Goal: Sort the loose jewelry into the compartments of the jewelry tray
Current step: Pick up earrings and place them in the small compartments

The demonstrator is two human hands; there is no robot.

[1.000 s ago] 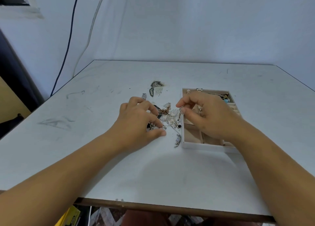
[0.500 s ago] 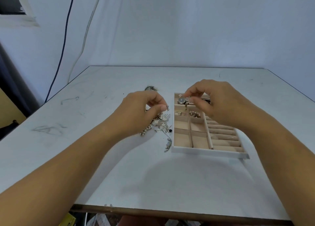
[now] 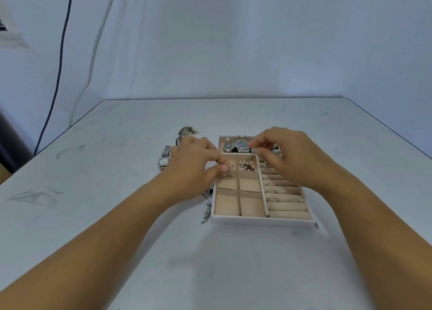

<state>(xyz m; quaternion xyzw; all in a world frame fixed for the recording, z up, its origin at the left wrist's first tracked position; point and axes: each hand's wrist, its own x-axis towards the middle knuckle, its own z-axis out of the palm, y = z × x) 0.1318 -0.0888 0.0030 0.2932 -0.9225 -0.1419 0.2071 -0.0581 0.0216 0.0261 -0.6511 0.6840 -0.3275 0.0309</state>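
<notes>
The white jewelry tray (image 3: 261, 220) with beige compartments lies on the table right of centre. Two watches (image 3: 236, 146) sit in its far compartment and a beaded piece (image 3: 246, 165) in a small square one. Several rings rest in the ring rolls (image 3: 284, 198) on the right. My left hand (image 3: 194, 167) pinches a small silver piece (image 3: 229, 170) over the tray's upper left square compartment. My right hand (image 3: 287, 155) pinches a small dangling earring (image 3: 253, 151) above the divider near the watches. Loose jewelry (image 3: 207, 212) lies by the tray's left edge, partly hidden under my left hand.
A silver watch (image 3: 164, 157) lies on the table left of my left hand. A dark tangled chain (image 3: 185, 132) sits farther back. The white table (image 3: 117, 216) is scuffed, with a wall behind it and cables hanging at the left.
Both hands moved from the loose pile to over the tray. My left hand carried a small piece to the left compartments; my right hand still holds its earring near the watches.
</notes>
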